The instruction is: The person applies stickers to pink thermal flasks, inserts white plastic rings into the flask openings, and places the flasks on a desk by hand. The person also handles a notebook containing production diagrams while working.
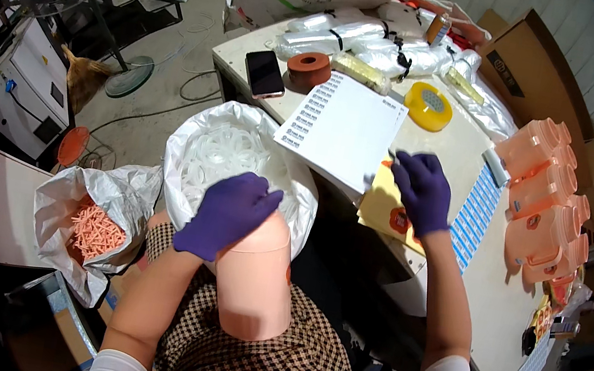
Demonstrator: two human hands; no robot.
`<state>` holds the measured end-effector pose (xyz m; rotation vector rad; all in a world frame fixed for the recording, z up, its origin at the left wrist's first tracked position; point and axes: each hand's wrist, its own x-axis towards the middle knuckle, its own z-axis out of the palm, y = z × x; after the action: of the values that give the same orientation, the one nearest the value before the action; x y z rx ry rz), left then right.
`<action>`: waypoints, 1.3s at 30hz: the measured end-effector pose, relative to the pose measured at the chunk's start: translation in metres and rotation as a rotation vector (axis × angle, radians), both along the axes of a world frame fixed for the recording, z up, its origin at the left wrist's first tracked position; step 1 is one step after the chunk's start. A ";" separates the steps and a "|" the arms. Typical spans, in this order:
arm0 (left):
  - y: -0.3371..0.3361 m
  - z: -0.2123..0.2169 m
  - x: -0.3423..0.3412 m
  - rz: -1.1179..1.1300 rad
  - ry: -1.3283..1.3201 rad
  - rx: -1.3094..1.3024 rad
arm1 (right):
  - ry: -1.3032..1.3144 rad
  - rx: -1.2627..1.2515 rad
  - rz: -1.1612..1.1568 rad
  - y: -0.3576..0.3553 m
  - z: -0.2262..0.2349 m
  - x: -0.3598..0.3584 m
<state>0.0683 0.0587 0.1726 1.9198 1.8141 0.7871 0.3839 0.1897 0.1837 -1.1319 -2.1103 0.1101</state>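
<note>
My left hand (229, 213), in a purple glove, is closed over the upper end of a peach-coloured plastic jar (254, 288). The jar lies tilted on my lap, against a checked apron (317, 346), and the glove hides part of its top. My right hand (422, 191), gloved in purple too, is over the table with its fingertips pinched together. It is at the right edge of a stack of white label sheets (349, 131), above a yellow sheet with red-orange round stickers (387, 208). Whatever its fingertips hold is too small to make out.
A white sack of clear plastic rings (227, 158) stands beyond the jar. Peach strips fill another sack (97, 231) at left. On the table are a phone (264, 74), brown tape (308, 69), yellow tape (428, 107), blue label sheets (476, 216) and several peach jars (541, 226).
</note>
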 end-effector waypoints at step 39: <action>-0.005 -0.065 -0.011 0.058 -0.676 -0.216 | -0.061 0.159 0.179 -0.193 -0.027 -0.071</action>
<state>0.0573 0.0537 0.1076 1.2553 1.4571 1.0493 0.3130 -0.0032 0.1565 -0.8628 -2.2293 -0.0086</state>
